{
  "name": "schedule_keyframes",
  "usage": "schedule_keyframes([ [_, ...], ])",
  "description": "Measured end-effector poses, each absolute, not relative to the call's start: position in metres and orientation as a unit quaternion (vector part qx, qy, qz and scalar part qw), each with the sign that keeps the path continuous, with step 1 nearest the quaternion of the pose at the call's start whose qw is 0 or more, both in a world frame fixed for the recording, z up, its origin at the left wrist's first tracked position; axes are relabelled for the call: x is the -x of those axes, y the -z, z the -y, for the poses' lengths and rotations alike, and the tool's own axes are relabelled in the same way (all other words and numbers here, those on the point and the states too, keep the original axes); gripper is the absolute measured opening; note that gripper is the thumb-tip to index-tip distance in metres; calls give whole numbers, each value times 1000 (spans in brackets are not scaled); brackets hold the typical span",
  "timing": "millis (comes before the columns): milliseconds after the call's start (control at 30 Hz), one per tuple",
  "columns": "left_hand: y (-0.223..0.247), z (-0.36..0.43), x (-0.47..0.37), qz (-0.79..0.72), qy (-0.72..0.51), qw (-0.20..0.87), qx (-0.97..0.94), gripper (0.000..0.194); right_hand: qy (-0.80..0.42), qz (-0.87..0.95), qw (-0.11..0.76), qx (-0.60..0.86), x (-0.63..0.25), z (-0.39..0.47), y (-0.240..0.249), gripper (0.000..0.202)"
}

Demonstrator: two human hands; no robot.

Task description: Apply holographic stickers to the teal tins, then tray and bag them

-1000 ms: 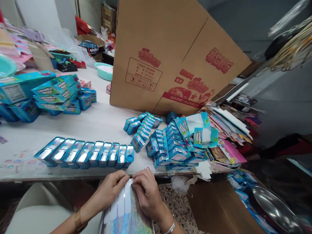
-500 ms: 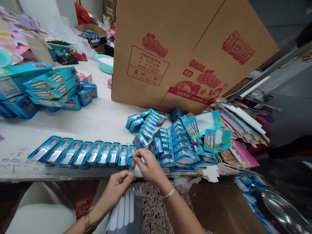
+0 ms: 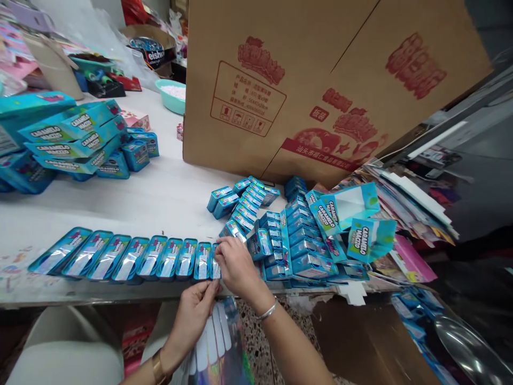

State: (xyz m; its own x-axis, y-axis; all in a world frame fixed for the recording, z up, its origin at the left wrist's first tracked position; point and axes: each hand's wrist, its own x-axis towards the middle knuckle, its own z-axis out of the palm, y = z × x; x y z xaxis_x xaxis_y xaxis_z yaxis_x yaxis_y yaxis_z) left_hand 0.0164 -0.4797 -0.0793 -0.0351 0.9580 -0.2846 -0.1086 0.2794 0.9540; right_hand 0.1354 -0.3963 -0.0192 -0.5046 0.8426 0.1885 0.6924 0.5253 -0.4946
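Glossy blue tins (image 3: pixel 148 259), oblong with rounded corners, stand in a slanting row along the front of the white, smooth-topped counter (image 3: pixel 168 206), with shiny, silvery strips along their narrow upper sides. The right hand (image 3: pixel 239 266) is down over the end tin (image 3: pixel 216 262) at the row's right, its fingers bent onto the far part of the tin; whether its grip pinches anything I cannot tell, since the fingertips are partly covered. The left hand (image 3: pixel 196 307) is at the tin's near end by the counter edge, its grip narrow, thumb drawn against the fingers (the strip's tail, if caught there, is hidden). Below it lies a thin, limp sticker sheet (image 3: pixel 218 337) with a rainbow sheen and long, round-ended white patches. More tins (image 3: pixel 308 235) are packed in stacks to the right, beside creased, open card boxes (image 3: pixel 371 240) with white insides, and behind rises a flat-sided brown carton (image 3: pixel 304 59) with red print. Half a second ago a clear strip stood stretched between both hands in front of the end tin; now the right hand is lower and farther over that tin, and the sheet, dull then, catches colour.
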Motion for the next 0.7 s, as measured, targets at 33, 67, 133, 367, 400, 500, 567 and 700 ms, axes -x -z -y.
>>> schedule_keyframes([
  [33, 81, 479, -17, -557, -462, 570, -389, 60, -189, 846, 213, 450, -135, 396, 20, 10],
  [67, 83, 479, -17, -561, -461, 563, -394, 60, -197, 845, 218, 447, -135, 395, 20, 11],
  [133, 90, 478, -16, -568, -454, 554, -404, 60, -212, 841, 227, 443, -135, 394, 18, 10],
  [367, 124, 475, -15, -595, -408, 539, -436, 58, -227, 827, 257, 446, -132, 385, 21, 17],
  [400, 126, 476, -14, -587, -406, 543, -442, 57, -221, 821, 272, 450, -130, 386, 24, 14],
  [500, 120, 484, 1, -551, -393, 567, -468, 54, -209, 804, 321, 455, -128, 394, 35, 20],
  [567, 108, 493, 21, -521, -375, 592, -488, 51, -210, 788, 363, 451, -132, 405, 41, 30],
  [700, 77, 503, 62, -433, -332, 642, -539, 52, -183, 790, 409, 419, -143, 422, 49, 63],
])
